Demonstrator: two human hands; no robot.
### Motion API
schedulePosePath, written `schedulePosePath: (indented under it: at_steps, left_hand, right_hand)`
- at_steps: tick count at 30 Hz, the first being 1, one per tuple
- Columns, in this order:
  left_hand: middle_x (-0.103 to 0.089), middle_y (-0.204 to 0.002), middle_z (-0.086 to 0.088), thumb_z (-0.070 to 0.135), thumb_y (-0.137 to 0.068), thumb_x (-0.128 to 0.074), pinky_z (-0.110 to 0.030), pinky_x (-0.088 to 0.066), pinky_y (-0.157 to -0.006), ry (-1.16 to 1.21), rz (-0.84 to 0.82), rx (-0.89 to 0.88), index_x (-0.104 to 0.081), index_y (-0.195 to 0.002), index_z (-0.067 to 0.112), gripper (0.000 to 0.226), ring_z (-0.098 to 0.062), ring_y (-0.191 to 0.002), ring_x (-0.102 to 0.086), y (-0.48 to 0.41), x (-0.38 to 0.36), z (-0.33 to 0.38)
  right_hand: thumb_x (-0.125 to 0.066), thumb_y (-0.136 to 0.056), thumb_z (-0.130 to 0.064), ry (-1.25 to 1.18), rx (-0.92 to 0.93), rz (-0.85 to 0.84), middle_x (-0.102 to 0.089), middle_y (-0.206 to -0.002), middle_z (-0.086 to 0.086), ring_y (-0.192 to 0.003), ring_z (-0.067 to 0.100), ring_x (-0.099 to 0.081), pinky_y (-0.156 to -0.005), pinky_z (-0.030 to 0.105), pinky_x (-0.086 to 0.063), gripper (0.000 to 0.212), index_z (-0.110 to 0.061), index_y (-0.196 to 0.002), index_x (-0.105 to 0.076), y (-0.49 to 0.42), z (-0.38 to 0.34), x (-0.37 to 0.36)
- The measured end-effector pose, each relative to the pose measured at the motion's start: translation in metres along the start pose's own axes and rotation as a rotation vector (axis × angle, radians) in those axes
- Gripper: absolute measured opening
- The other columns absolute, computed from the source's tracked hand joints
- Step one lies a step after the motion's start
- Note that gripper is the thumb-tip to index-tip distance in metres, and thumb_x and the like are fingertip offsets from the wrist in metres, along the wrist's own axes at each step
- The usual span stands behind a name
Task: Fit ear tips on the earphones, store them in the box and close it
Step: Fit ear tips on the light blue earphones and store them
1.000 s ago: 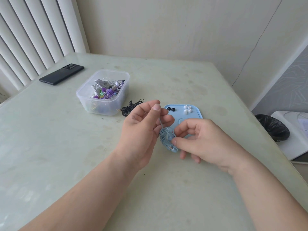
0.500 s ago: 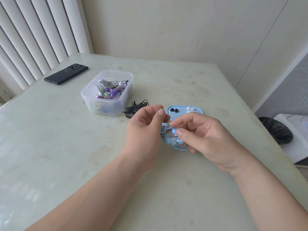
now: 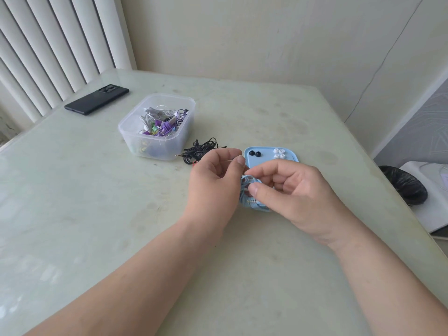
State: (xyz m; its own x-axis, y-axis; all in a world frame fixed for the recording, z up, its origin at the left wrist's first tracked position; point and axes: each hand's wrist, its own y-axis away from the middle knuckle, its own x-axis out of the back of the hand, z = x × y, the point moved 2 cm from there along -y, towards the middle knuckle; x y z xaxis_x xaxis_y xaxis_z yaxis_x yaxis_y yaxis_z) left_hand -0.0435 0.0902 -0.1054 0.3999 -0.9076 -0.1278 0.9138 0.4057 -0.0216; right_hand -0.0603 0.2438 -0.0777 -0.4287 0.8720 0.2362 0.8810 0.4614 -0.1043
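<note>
A coiled light-blue earphone cable (image 3: 247, 190) with its metal plug showing hangs between my two hands, just above the table. My left hand (image 3: 214, 180) pinches the cable's upper part with thumb and fingers. My right hand (image 3: 288, 190) grips the coil from the right, thumb across it. Behind them lies a light-blue lid (image 3: 264, 156) carrying two black ear tips (image 3: 254, 154) and several white ear tips (image 3: 278, 153). A clear plastic box (image 3: 157, 127) with several coiled earphones stands at the left rear.
A tangled black earphone (image 3: 201, 150) lies between the clear box and the blue lid. A black phone (image 3: 97, 99) rests at the table's far left by the blinds. Off the table's right edge are a black bin (image 3: 404, 187) and a white object.
My hands moved closer together around the blue coil. The right hand shifted up over the coil and the plug has come into sight below its thumb.
</note>
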Motion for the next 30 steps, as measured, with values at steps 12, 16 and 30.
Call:
schedulePosePath:
  at_steps: [12, 16, 30]
  left_hand:
    - [-0.071, -0.095, -0.012, 0.01, -0.098, -0.07, -0.03, -0.063, -0.067, -0.003, -0.085, 0.03, -0.067, -0.104, 0.008, 0.007, -0.011, -0.067, -0.068, 0.002, -0.002, 0.002]
    - [-0.071, -0.102, -0.016, 0.007, -0.1, -0.066, -0.03, -0.063, -0.07, -0.021, -0.155, 0.015, -0.072, -0.111, 0.018, 0.017, -0.019, -0.072, -0.072, 0.002, -0.001, 0.003]
    - [-0.076, -0.089, -0.023, 0.041, -0.09, -0.077, -0.064, -0.058, -0.082, -0.151, -0.24, -0.094, -0.078, -0.103, 0.032, 0.017, -0.048, -0.084, -0.071, 0.009, -0.005, 0.007]
  right_hand:
    - [-0.064, -0.095, -0.042, -0.039, -0.12, 0.256, -0.078, -0.091, -0.008, -0.078, 0.008, -0.068, -0.073, 0.03, -0.051, 0.029, -0.021, -0.078, -0.076, -0.007, 0.004, 0.006]
    - [-0.068, -0.093, -0.037, -0.173, -0.188, 0.296, -0.079, -0.098, 0.0, -0.084, 0.008, -0.069, -0.084, 0.033, -0.05, 0.025, -0.02, -0.078, -0.079, -0.01, 0.007, 0.006]
    - [-0.066, -0.096, -0.015, -0.369, -0.227, 0.181, -0.078, -0.1, 0.013, -0.091, 0.021, -0.073, -0.079, 0.034, -0.056, 0.017, -0.008, -0.104, -0.078, -0.008, 0.008, 0.017]
